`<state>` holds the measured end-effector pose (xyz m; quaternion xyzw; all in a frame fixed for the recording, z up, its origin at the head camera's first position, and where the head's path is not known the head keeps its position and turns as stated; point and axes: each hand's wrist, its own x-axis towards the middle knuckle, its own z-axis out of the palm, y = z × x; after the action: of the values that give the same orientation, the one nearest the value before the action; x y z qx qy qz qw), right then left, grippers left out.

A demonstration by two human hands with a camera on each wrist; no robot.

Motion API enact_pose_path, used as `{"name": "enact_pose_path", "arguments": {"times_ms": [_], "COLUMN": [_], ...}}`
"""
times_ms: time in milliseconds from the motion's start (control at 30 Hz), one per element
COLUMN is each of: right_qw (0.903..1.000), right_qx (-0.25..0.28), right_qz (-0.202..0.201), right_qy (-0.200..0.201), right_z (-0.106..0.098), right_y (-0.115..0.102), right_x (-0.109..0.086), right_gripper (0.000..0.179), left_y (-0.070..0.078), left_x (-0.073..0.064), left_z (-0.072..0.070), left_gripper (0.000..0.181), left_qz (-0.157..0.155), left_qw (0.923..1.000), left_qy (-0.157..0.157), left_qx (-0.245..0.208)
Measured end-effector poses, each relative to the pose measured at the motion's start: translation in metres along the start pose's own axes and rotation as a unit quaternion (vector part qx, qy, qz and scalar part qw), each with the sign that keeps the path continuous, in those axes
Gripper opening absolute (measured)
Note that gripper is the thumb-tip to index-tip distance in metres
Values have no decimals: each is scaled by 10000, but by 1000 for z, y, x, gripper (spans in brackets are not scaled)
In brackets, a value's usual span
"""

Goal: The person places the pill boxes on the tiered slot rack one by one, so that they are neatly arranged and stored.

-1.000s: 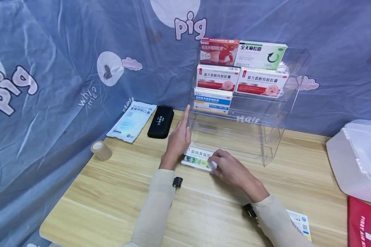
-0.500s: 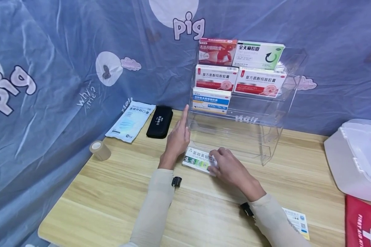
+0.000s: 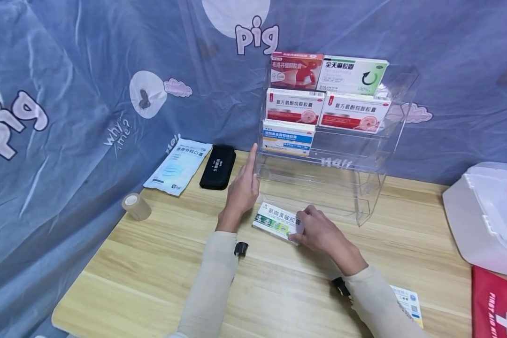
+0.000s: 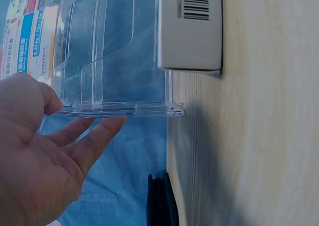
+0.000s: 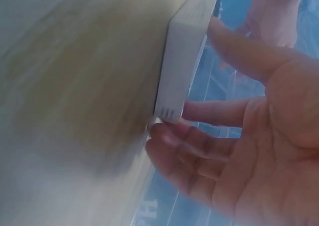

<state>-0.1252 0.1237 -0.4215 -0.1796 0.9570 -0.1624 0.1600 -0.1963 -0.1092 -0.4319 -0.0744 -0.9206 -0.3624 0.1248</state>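
Note:
My right hand [image 3: 323, 234] pinches the right end of a flat white medicine box [image 3: 274, 221] with green pictures on its front. In the right wrist view the thumb lies along one edge of the box [image 5: 182, 69] and the fingertips are at its far end, close over the table. My left hand [image 3: 242, 192] holds the left side wall of a clear acrylic display rack [image 4: 114, 110], thumb on the inner side and fingers behind. In the head view its index finger points up along the rack's side.
The rack's upper tiers hold several medicine boxes, among them a blue-and-white box [image 3: 288, 137]. Left of it lie a black case [image 3: 218, 167], a mask packet [image 3: 178, 166] and a tan bandage roll [image 3: 137, 207]. At right are a white bin [image 3: 486, 220] and a red first aid bag [image 3: 496, 300].
The medicine box has slid a little to the right and turned slightly, with my right hand moving along with it. My left hand has stayed at the rack's side.

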Motion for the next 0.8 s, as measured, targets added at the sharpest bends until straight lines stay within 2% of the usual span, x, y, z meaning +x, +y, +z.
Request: {"name": "enact_pose_path", "arguments": {"times_ms": [167,400,600,800], "right_qw": [9997,9997,9972,9901], "right_qx": [-45,239,736,1344], "right_qz": [143,69,24,-361], "right_qy": [-192,-86,-146,-185], "right_z": [-1,-2,-2,0], "right_y": [2,3,3,6], "right_x": [-2,-1,-1,2], "right_gripper": [75,78,70,62], "left_y": [0,0,1,2], "left_x": [0,0,-1,-1], "left_z": [1,-1,-3,-1], "left_gripper": [89,90,90,90], "left_qz": [-1,-53,-81,-63], "left_qw": [10000,10000,10000,10000], "left_qy": [-27,-24,8,35], "left_qx": [-5,-19,-48,-52]}}
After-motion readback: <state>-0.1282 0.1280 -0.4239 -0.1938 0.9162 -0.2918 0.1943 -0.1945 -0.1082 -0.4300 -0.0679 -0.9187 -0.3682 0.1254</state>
